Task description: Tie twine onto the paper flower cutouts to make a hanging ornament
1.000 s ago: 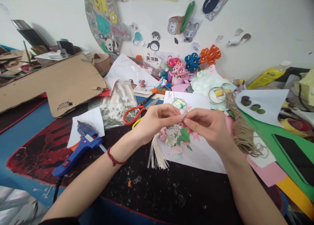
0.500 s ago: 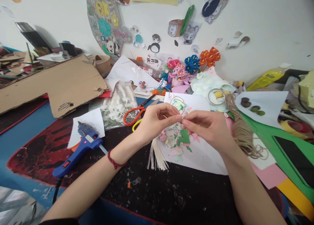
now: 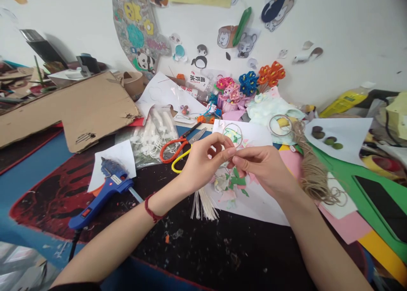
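My left hand (image 3: 206, 157) is closed in a pinch at the lower edge of a thin round ring (image 3: 232, 134), which has green and yellow decoration inside it. Fingertip to fingertip with it, my right hand (image 3: 267, 166) is also closed in a pinch. Whatever lies between the right fingers is too small and hidden to make out. Below both hands, green leaf-shaped scraps (image 3: 238, 180) and pale pink pieces lie on white paper (image 3: 267, 208). A cream tassel (image 3: 205, 206) spreads beneath my left wrist. Scissors (image 3: 182, 149) with red and yellow handles rest left of my left hand.
A blue glue gun (image 3: 103, 198) with a lit red light stands at left. Behind it are a bag of white tassels (image 3: 155, 134) and cardboard (image 3: 95, 109). At right lie a twine bundle (image 3: 313, 172), another ring (image 3: 280, 125) and a phone (image 3: 381, 202).
The ring has shifted slightly right and tilted with my fingers. My left hand has turned a little, its fingers more curled. My right hand has moved slightly, still pinched against the left.
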`<state>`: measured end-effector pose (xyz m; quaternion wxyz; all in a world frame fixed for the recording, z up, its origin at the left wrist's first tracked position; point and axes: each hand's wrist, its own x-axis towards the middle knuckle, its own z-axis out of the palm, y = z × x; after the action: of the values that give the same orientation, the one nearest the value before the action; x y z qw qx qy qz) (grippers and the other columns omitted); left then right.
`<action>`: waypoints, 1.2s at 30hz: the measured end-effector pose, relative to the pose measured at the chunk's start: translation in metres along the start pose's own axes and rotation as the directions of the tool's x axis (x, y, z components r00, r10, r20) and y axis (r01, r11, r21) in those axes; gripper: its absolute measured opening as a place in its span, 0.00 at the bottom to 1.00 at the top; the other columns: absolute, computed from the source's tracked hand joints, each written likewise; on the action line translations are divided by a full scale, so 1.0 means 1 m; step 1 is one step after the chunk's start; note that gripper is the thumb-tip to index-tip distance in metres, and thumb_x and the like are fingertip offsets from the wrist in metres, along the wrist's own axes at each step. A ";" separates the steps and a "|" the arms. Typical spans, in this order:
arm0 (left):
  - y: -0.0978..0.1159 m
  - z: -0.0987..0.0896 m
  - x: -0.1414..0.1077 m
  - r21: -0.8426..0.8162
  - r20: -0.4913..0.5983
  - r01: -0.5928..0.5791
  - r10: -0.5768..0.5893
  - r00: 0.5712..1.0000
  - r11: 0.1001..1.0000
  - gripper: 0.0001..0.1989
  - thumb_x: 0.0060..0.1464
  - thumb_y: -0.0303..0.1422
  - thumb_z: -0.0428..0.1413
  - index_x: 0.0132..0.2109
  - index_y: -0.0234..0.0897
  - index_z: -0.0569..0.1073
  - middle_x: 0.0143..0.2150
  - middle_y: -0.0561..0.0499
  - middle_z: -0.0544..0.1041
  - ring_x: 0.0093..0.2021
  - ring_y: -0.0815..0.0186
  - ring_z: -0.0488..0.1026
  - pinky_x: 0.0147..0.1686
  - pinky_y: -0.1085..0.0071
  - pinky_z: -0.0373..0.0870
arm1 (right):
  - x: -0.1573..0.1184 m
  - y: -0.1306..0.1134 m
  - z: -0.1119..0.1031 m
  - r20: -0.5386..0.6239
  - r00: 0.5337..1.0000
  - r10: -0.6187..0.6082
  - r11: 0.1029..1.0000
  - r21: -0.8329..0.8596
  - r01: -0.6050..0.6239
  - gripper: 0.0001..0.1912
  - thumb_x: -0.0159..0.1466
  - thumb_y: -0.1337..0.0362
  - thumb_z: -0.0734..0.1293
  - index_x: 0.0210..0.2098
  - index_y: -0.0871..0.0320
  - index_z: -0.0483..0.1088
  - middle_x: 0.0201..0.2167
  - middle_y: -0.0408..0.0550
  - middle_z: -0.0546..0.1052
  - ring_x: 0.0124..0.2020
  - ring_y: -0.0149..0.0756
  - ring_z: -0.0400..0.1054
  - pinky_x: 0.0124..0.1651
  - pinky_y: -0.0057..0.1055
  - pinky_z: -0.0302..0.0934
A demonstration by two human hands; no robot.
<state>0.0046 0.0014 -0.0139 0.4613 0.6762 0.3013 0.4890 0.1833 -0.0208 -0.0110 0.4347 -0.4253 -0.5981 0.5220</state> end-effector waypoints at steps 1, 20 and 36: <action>0.000 0.000 0.000 -0.006 -0.005 0.003 -0.003 1.000 1.000 0.09 0.57 0.37 0.61 0.36 0.36 0.73 0.33 0.52 0.74 0.30 0.72 0.67 0.30 0.73 0.64 | 0.001 0.000 0.001 -0.014 1.000 0.003 1.000 0.006 -0.003 0.08 0.58 0.58 0.74 0.32 0.57 0.80 0.22 0.43 0.75 0.20 0.25 0.63 0.21 0.25 0.57; 0.007 -0.011 0.008 -0.299 -0.042 0.272 -0.298 0.954 0.915 0.10 0.54 0.34 0.58 0.27 0.35 0.73 0.29 0.50 0.74 0.27 0.72 0.64 0.26 0.73 0.60 | 0.004 -0.005 -0.004 0.219 0.964 0.149 0.988 0.002 -0.153 0.10 0.58 0.60 0.73 0.28 0.61 0.75 0.25 0.44 0.75 0.23 0.27 0.66 0.26 0.25 0.60; 0.005 -0.019 0.011 -0.536 0.056 0.225 -0.232 0.971 0.814 0.09 0.59 0.34 0.56 0.31 0.35 0.71 0.36 0.48 0.77 0.32 0.71 0.65 0.31 0.74 0.60 | 0.007 -0.007 -0.005 0.228 0.968 0.109 0.992 -0.092 -0.090 0.14 0.58 0.58 0.73 0.22 0.61 0.73 0.19 0.40 0.67 0.22 0.26 0.58 0.25 0.27 0.53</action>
<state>-0.0097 0.0146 -0.0031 0.6858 0.4754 0.2337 0.4991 0.1863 -0.0132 -0.0032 0.3175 -0.4079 -0.6434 0.5646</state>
